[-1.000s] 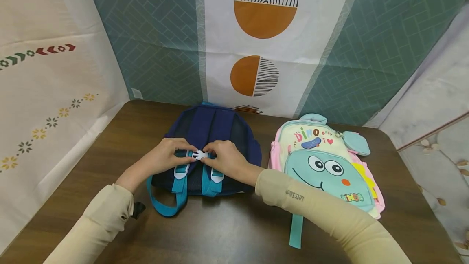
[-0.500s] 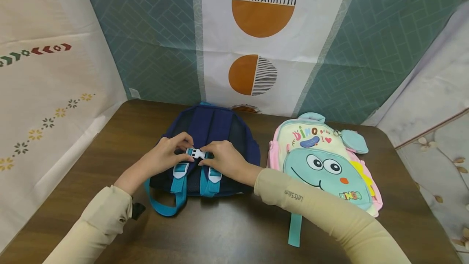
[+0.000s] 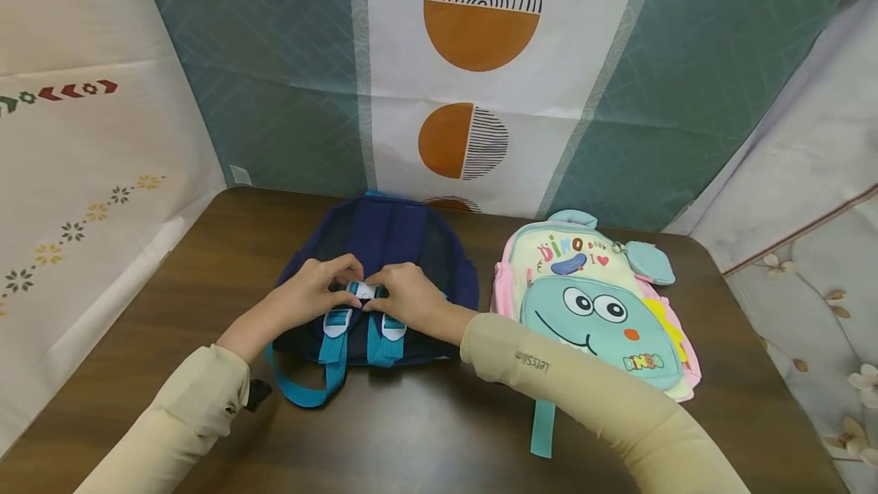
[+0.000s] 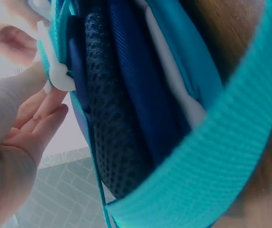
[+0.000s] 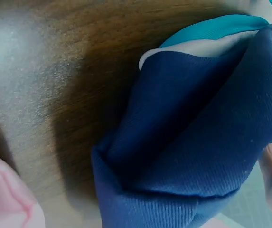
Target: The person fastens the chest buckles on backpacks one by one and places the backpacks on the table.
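A navy backpack lies with its shoulder straps facing up on the table. Over its middle, a white side-release buckle on turquoise webbing is between both hands. My left hand pinches the buckle's left end between thumb and fingers. From the other side, my right hand pinches the right end. The two halves sit close together, partly covered by the fingertips. In the left wrist view, the left hand is beside a white plastic strap adjuster. The right wrist view shows mostly the backpack's navy side.
A pastel dinosaur backpack lies to the right, its mint strap trailing toward the front. A turquoise strap loop hangs off the navy backpack's lower left. Fabric hangings stand behind the brown table.
The buckle's prongs, visible between the halves earlier, are now hidden as the halves have come together. Both hands remain at the buckle. The whole scene has shifted slightly left in view.
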Demonstrator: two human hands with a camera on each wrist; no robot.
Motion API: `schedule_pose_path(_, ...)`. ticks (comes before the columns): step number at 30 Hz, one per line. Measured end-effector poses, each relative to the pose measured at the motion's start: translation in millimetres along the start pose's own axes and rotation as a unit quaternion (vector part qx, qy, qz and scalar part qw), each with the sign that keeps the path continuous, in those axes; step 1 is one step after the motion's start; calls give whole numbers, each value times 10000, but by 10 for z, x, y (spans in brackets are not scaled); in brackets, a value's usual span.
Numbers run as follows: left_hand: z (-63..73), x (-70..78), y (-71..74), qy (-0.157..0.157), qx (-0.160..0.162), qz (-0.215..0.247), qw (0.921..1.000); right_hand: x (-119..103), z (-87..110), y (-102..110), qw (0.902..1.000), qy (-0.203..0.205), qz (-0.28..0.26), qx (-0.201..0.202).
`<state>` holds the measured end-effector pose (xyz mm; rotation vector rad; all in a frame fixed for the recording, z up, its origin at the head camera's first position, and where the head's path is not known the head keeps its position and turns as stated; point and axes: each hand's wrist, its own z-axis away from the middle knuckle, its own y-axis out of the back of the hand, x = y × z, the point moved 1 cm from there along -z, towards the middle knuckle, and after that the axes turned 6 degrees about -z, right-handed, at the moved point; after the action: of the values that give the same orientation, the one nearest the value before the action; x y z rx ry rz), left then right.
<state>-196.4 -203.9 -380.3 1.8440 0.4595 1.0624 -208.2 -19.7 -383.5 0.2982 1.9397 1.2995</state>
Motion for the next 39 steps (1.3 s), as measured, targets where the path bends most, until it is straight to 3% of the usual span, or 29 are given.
schedule_pose_path(6, -17, 8, 17, 190, -354, -225, 9989, -38, 7, 78, 9984, -204, 333, -397)
schedule_pose_path(11, -78, 89, 43, 102, -198, -374, 9991, 5, 89, 187, 9966, -65, 448, -684)
schedule_pose_path(15, -279, 305, 87, -94, 45, -121, 9999, 121, 243, 342, 9952, 75, 644, -733)
schedule_pose_path(21, -709, 736, 56, 133, 198, 406, 9989, 312, 598, 611, 9917, 162, 832, -967)
schedule_pose_path(26, -918, 983, -126, 237, 69, 781, 9966, 343, 951, 677, 9935, 365, 472, -971)
schedule_pose_path(30, -1005, 1161, -360, 635, -315, 987, 9926, 281, 1326, 647, 9964, 339, 137, -759)
schedule_pose_path(36, -1221, 1410, -678, 1709, -970, 1318, 9716, 330, 1817, 651, 9950, 452, 889, -36)
schedule_pose_path(39, -1314, 1525, -847, 1958, -1174, 792, 9704, 389, 1973, 676, 9925, 188, 1199, 119)
